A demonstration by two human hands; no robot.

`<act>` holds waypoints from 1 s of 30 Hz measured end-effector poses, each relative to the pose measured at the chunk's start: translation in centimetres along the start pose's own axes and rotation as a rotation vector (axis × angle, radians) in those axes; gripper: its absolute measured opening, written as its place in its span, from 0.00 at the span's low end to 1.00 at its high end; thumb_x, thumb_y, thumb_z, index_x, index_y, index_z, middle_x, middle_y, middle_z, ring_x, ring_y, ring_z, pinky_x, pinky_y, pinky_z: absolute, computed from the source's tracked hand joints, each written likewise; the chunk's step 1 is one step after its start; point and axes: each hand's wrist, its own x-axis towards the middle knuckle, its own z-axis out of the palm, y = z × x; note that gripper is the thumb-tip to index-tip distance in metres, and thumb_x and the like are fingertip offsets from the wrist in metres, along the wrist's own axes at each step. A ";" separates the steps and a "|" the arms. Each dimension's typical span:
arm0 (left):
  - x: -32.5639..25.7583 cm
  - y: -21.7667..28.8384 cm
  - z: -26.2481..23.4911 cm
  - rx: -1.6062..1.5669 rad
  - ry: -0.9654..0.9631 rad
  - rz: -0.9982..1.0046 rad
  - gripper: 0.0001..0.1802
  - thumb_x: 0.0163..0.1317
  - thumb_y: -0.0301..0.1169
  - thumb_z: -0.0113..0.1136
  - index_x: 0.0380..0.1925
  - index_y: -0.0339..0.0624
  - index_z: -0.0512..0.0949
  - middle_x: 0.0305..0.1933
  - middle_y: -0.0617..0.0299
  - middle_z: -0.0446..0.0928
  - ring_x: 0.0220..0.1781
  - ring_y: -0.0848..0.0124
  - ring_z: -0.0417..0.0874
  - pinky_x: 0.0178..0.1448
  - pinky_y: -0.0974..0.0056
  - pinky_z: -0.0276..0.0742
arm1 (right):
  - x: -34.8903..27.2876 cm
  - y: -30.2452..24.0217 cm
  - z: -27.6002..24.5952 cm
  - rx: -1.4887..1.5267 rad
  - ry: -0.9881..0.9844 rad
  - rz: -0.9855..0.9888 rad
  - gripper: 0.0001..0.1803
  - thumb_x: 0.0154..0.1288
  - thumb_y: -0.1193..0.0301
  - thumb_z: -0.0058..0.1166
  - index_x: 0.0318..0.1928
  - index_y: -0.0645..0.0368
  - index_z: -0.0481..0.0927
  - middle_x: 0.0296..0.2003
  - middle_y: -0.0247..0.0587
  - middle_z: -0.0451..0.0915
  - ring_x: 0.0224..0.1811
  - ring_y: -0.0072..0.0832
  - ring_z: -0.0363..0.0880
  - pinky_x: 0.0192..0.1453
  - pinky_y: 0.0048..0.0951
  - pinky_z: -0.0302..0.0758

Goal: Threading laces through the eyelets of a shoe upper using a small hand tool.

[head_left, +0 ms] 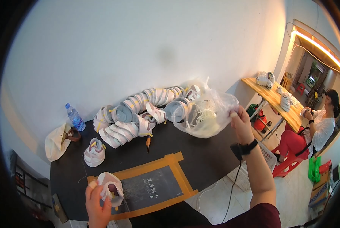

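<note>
Head view: my right hand (240,118) grips the edge of a clear plastic bag (211,127) stretching leftward over the dark table (204,163); my left hand (97,202), farther from the bag, near the table's front edge, grasps a pale shoe upper (110,179).

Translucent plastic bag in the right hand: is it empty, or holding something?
Not empty: white lace-like strands show through the translucent plastic bag, gripped by the right hand.
</note>
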 end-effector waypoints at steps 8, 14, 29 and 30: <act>7.2 9.3 2.1 -0.431 -0.272 0.395 0.14 0.65 0.25 0.51 0.50 0.36 0.77 0.49 0.49 0.80 0.50 0.53 0.81 0.50 0.56 0.78 | -11.7 -0.5 0.5 -0.158 -0.218 -0.098 0.07 0.70 0.73 0.54 0.45 0.62 0.78 0.39 0.30 0.78 0.40 0.17 0.74 0.47 0.22 0.73; 13.4 12.2 15.1 -0.398 -0.631 0.584 0.15 0.59 0.25 0.51 0.46 0.36 0.77 0.52 0.45 0.78 0.53 0.48 0.78 0.58 0.55 0.74 | -16.2 -2.0 5.4 -0.378 -0.244 -0.344 0.08 0.57 0.78 0.57 0.38 0.58 0.78 0.32 0.42 0.74 0.31 0.37 0.77 0.36 0.31 0.75; 12.5 16.4 28.6 -0.665 -0.760 0.583 0.22 0.61 0.31 0.57 0.54 0.34 0.73 0.55 0.44 0.75 0.54 0.52 0.77 0.63 0.55 0.73 | -22.7 -0.5 7.4 -0.279 -0.291 -0.186 0.10 0.64 0.75 0.57 0.46 0.55 0.79 0.42 0.40 0.78 0.36 0.40 0.82 0.38 0.32 0.80; 12.7 16.5 28.7 -0.686 -0.773 0.570 0.22 0.61 0.31 0.57 0.54 0.34 0.73 0.55 0.44 0.75 0.54 0.52 0.77 0.63 0.55 0.73 | -22.9 -0.4 7.3 -0.275 -0.290 -0.181 0.10 0.64 0.75 0.57 0.46 0.55 0.79 0.42 0.40 0.78 0.36 0.40 0.82 0.38 0.32 0.80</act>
